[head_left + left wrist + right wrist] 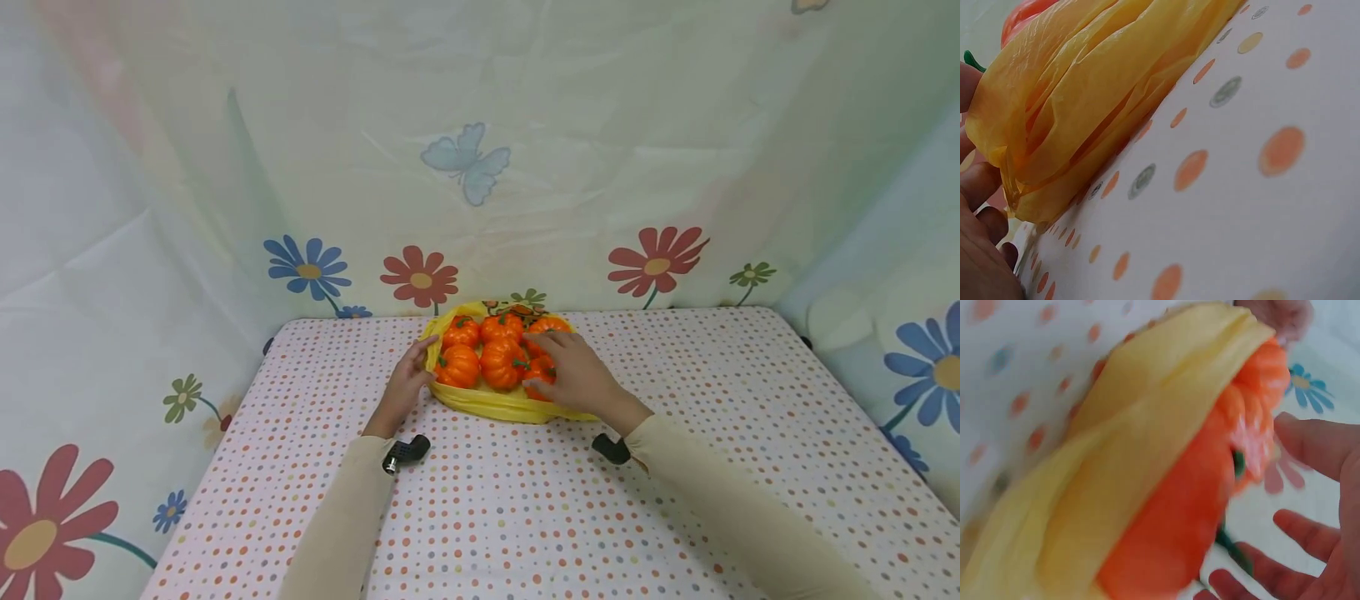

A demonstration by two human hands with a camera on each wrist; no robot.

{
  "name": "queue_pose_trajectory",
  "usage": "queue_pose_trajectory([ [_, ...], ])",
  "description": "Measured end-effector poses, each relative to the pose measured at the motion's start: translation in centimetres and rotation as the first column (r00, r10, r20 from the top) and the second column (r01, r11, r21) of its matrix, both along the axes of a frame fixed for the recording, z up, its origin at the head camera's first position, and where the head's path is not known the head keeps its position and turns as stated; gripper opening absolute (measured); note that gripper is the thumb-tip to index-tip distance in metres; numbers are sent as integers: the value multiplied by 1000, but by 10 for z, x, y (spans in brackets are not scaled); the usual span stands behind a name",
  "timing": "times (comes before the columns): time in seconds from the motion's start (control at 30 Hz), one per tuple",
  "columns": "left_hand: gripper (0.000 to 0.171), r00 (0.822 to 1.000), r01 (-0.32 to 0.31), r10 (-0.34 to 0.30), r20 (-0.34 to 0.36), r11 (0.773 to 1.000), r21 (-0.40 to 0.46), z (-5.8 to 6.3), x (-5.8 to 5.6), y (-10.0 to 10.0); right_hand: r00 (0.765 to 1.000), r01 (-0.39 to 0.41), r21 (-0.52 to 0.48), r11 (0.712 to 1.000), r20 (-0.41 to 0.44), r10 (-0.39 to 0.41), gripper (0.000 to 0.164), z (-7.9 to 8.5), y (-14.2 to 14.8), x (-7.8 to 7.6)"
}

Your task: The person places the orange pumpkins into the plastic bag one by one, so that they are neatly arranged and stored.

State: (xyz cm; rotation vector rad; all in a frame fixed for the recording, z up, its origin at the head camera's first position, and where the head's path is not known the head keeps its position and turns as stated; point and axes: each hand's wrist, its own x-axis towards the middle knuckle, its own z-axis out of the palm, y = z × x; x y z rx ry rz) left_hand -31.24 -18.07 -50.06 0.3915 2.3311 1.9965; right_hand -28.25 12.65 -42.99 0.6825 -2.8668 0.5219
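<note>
Several small orange toy pumpkins (pixel 502 363) with green stems sit inside a yellow plastic bag (pixel 491 406), whose mouth is spread wide on the table. At the bag's left edge is my left hand (pixel 405 385), its fingertips right at the rim; the left wrist view shows creased yellow plastic (pixel 1085 94) beside the loosely bent fingers. My right hand (pixel 576 372) is over the bag's right side with fingers spread, partly covering the pumpkins there. In the right wrist view, its thumb and fingers stand apart beside a pumpkin (pixel 1172 519) and a green stem.
A white tablecloth (pixel 480 517) with coloured dots covers the table. Behind it hangs a pale curtain (pixel 570 167) printed with flowers and a butterfly, and similar cloth closes off both sides. The bag lies near the table's far edge. Dark devices (pixel 406 452) are worn on both wrists.
</note>
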Motion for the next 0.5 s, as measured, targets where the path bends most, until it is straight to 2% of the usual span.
queue_pose_trajectory([
  [0.07,64,1000,-6,6,-5,1000,14,-7,-4,0,1000,0,13,1000,0,0,77,-3,-14,-4],
  [0.2,63,1000,-16,16,-19,1000,16,-12,-5,2,999,48,44,998,19,-49,85,-9,-35,-10],
  [0.37,63,999,-29,29,-26,999,17,-12,-2,3,992,117,87,989,36,-120,88,-13,-47,-14],
  [0.5,64,999,-33,33,-32,999,10,-11,-3,1,993,110,91,990,32,-113,83,-14,-50,-17],
])
